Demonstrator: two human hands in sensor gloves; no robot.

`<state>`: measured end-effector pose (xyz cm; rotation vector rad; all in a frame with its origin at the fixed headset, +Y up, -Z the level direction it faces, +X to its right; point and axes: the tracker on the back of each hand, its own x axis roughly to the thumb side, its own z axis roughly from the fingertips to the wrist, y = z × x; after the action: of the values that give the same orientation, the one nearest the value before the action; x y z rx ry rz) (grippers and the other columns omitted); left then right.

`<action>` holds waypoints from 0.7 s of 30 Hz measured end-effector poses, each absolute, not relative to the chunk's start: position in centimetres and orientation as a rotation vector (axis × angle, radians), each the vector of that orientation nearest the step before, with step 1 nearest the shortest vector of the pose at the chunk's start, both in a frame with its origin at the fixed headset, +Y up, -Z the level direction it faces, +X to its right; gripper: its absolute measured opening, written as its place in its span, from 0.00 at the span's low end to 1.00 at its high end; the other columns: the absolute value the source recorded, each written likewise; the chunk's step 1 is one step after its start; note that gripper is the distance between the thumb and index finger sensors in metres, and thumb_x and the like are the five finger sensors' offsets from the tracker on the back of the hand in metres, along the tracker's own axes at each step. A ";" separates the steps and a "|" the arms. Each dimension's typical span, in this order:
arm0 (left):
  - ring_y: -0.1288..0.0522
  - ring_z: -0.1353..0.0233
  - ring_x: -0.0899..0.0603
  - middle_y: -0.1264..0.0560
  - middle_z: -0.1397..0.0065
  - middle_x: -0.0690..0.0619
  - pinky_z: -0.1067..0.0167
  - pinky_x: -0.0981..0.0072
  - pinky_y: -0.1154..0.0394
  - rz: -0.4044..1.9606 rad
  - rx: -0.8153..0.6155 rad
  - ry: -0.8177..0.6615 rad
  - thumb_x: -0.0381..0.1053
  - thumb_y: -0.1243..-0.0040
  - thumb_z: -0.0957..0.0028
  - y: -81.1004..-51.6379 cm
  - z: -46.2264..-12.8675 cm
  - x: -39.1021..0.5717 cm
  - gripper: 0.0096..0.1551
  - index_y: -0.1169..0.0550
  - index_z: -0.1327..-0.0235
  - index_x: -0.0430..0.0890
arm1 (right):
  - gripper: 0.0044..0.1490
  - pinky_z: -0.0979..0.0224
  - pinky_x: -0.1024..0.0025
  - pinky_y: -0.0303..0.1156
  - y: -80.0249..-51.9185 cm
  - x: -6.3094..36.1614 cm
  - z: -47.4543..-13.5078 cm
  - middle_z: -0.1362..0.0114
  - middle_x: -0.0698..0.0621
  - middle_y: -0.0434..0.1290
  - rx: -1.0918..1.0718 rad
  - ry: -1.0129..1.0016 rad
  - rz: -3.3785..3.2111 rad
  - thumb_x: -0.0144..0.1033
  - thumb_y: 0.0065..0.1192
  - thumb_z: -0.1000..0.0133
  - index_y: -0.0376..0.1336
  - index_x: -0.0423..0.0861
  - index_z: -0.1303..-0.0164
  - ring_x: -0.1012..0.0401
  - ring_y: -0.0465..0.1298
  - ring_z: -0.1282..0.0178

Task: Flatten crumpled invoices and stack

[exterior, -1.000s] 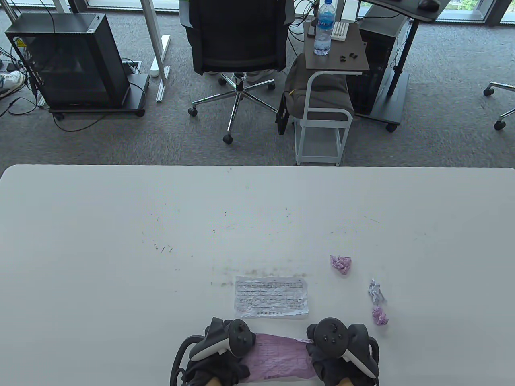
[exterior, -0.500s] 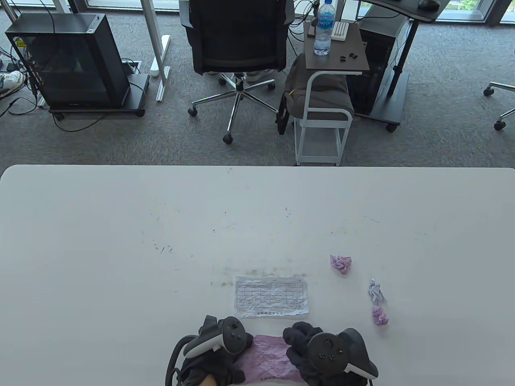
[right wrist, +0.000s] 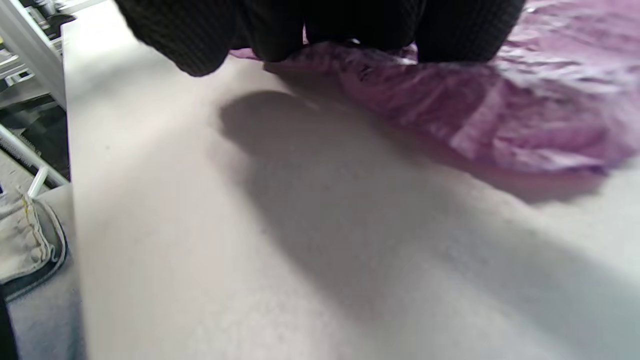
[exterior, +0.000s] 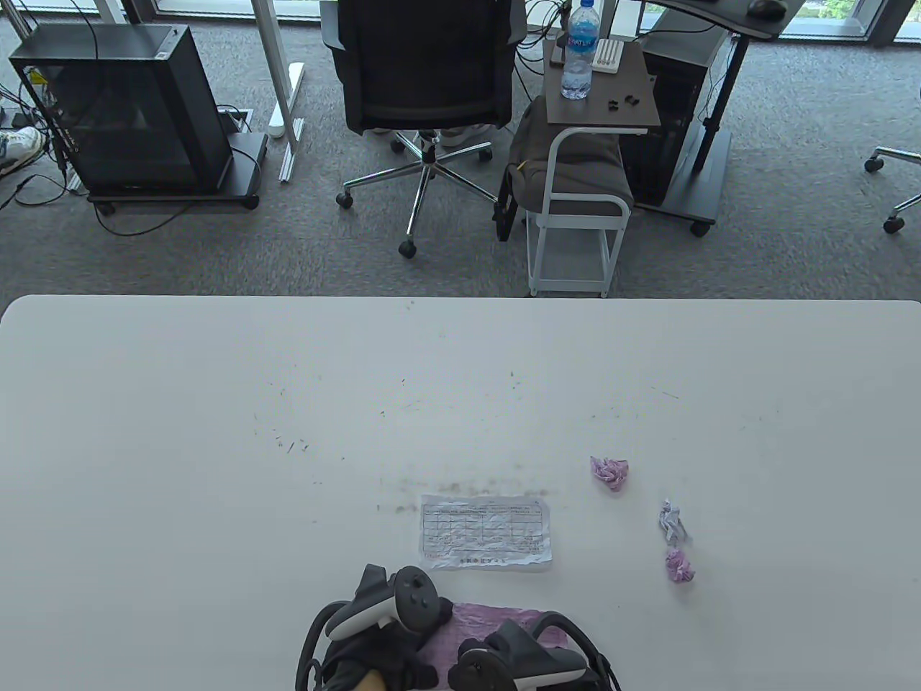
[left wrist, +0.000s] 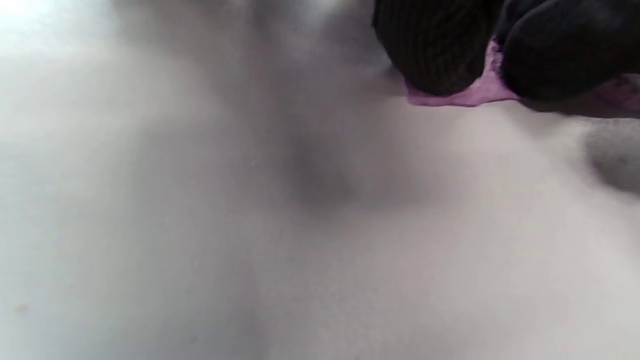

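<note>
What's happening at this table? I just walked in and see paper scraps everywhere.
A person in sensor gloves is smoothing a purple invoice at the table's near edge, left hand and right hand both pressing on it. A flattened white invoice lies just beyond; three crumpled balls wait to the right.

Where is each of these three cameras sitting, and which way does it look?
Table view: high above, looking down at the table and office; left hand and right hand at the bottom edge.
Left wrist view: just above the table; fingertips press the pink sheet.
Right wrist view: low, tilted; fingers on the sheet.
All three show the pink sheet.
</note>
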<state>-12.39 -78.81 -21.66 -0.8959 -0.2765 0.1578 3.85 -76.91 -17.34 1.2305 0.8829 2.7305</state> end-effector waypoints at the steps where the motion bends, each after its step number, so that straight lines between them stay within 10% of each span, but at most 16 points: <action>1: 0.76 0.28 0.21 0.76 0.25 0.43 0.35 0.25 0.60 0.157 -0.894 -0.276 0.54 0.37 0.43 -78.8 -21.7 -12.4 0.48 0.56 0.24 0.64 | 0.34 0.33 0.45 0.67 -76.8 4.2 -17.6 0.18 0.45 0.52 1.178 0.913 2.716 0.50 0.56 0.38 0.53 0.48 0.24 0.44 0.56 0.26; 21: 0.76 0.27 0.22 0.76 0.25 0.46 0.34 0.27 0.60 0.163 -0.870 -0.246 0.56 0.41 0.41 -78.8 -21.7 -12.6 0.46 0.57 0.24 0.62 | 0.21 0.44 0.42 0.75 -76.7 11.2 -20.7 0.38 0.43 0.73 0.425 0.824 2.810 0.50 0.58 0.39 0.70 0.48 0.46 0.45 0.75 0.45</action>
<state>-12.59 -78.80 -21.68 -0.8701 -0.2457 0.1634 11.22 -76.68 -20.68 0.4253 0.8238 2.8103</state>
